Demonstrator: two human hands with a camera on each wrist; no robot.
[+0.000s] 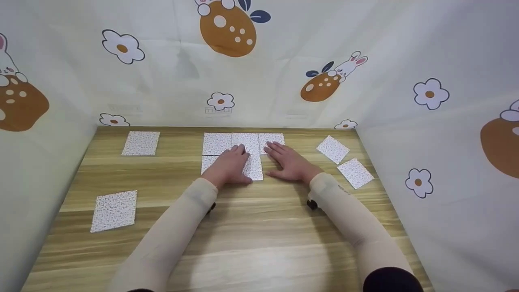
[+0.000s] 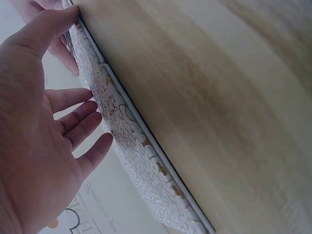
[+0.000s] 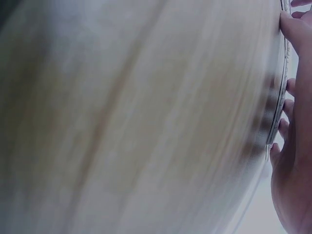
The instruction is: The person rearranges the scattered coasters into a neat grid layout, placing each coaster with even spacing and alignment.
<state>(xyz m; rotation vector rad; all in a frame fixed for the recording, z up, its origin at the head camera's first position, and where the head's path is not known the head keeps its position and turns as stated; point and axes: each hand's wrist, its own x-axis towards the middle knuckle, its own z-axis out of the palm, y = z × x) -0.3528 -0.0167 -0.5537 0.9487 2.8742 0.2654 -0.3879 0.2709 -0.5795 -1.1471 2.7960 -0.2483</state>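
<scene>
Thin white speckled square tiles lie edge to edge near the back of the wooden table, three in the back row and two in front. My left hand (image 1: 231, 166) rests over the front-row tiles (image 1: 256, 170), thumb at their near edge. In the left wrist view its fingers are extended along the textured tile surface (image 2: 141, 180). Beside it, my right hand (image 1: 290, 162) lies flat, fingertips on the rightmost back tile (image 1: 271, 140) and thumb on the table near the front row's right side. Neither hand grips anything. Part of the front-left tile is hidden.
Two loose tiles lie at the right, one farther back (image 1: 332, 149) and one nearer (image 1: 355, 173). Two more lie at the left, one at the back (image 1: 141, 143) and one nearer (image 1: 114, 211). A patterned cloth (image 1: 267, 81) walls the table (image 1: 259, 235) behind and on both sides.
</scene>
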